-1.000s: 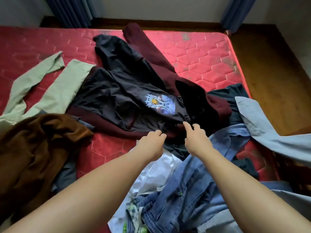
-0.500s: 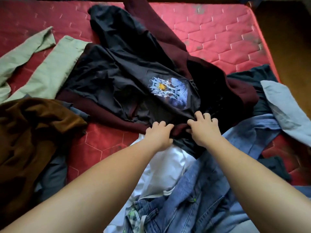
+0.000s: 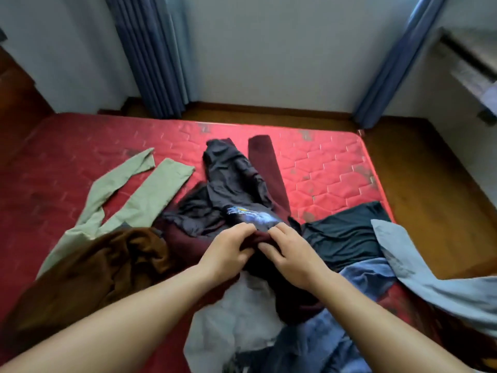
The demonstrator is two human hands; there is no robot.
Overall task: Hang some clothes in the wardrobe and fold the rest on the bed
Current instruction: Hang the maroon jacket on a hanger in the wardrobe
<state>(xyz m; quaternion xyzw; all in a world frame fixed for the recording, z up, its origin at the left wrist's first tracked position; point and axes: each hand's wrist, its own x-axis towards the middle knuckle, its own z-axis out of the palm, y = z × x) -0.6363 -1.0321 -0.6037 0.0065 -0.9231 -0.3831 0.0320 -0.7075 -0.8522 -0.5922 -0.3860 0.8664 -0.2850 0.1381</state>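
Red mattress (image 3: 336, 168), maroon garment (image 3: 265, 170) half-hidden by shirt (image 3: 228, 170)

- The maroon top (image 3: 269, 168) lies crumpled mid-frame on the red mattress (image 3: 322, 162), with one sleeve stretched toward the upper edge. My left hand (image 3: 228, 249) and right hand (image 3: 290, 254) pinch its near hem.
- A dark printed shirt (image 3: 231, 170) lies rumpled over it.
- Green trousers (image 3: 150, 195) lie spread at centre left.

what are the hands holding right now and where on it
The left hand and right hand both grip the dark maroon long-sleeved garment at its bunched near edge, just below the black printed shirt.
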